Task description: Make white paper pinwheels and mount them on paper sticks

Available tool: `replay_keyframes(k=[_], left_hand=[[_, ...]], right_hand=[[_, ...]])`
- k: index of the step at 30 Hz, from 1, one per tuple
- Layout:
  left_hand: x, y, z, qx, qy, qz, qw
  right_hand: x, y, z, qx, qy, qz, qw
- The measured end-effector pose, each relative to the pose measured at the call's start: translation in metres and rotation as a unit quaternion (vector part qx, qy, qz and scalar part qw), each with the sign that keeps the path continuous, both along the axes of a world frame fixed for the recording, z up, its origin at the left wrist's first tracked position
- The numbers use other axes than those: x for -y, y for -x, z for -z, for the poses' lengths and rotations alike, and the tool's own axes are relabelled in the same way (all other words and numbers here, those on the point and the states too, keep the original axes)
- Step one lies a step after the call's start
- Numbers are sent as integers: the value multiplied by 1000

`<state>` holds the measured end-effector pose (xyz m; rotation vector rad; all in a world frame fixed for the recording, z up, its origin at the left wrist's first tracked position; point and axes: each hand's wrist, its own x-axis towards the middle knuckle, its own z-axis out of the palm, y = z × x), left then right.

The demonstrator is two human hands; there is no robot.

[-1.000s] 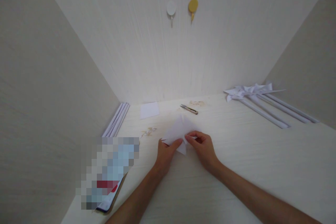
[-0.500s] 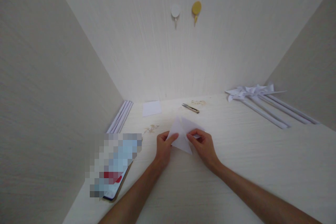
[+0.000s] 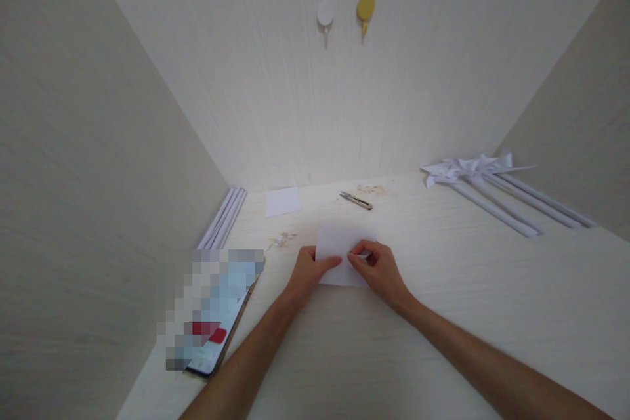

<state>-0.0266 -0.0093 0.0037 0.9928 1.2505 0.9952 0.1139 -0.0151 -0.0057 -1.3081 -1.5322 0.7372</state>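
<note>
A white sheet of paper [image 3: 339, 234] is held between my two hands above the pale table. My left hand [image 3: 311, 269] grips its left edge, with the thumb lying over the top face. On the right side, my right hand [image 3: 375, 266] pinches at the paper near its middle, thumb and forefinger together; whether it grips a fold or something tiny does not show. Beyond the paper lies a pair of thread snips [image 3: 356, 201]. A smaller square of white paper [image 3: 283, 202] rests at the back left.
Rolled white paper sticks [image 3: 224, 220] lie by the left wall, and a partly blurred phone [image 3: 216, 335] is beside my left forearm. Paper pinwheels on sticks [image 3: 470, 170] lie at the back right. White and yellow hooks [image 3: 365, 8] are on the back wall.
The paper showed slanted, pointed flaps before; now it looks flatter and squarer between my hands. Both hands stay in nearly the same place, and the view has shifted slightly.
</note>
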Motion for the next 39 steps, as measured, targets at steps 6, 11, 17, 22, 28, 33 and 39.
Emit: replay_keyframes(k=[6, 11, 17, 22, 28, 33, 39], left_hand=[[0, -2, 1, -33, -8, -12, 999], [1, -3, 1, -38, -14, -14, 999], [1, -3, 0, -45, -12, -9, 999], [1, -3, 0, -41, -13, -10, 999], [0, -5, -1, -57, -11, -32, 998], [0, -5, -2, -92, -14, -37, 995], [1, -7, 2, -33, -14, -83, 996]], right_hand=[[-1, 0, 0, -2, 16, 5, 1000], [0, 0, 1, -3, 17, 9, 1000], [0, 1, 0, -18, 29, 10, 999], [0, 1, 0, -23, 31, 12, 999], [0, 2, 1, -32, 36, -2, 999], [-1, 2, 1, -24, 36, -3, 999], [2, 2, 1, -142, 10, -36, 989]])
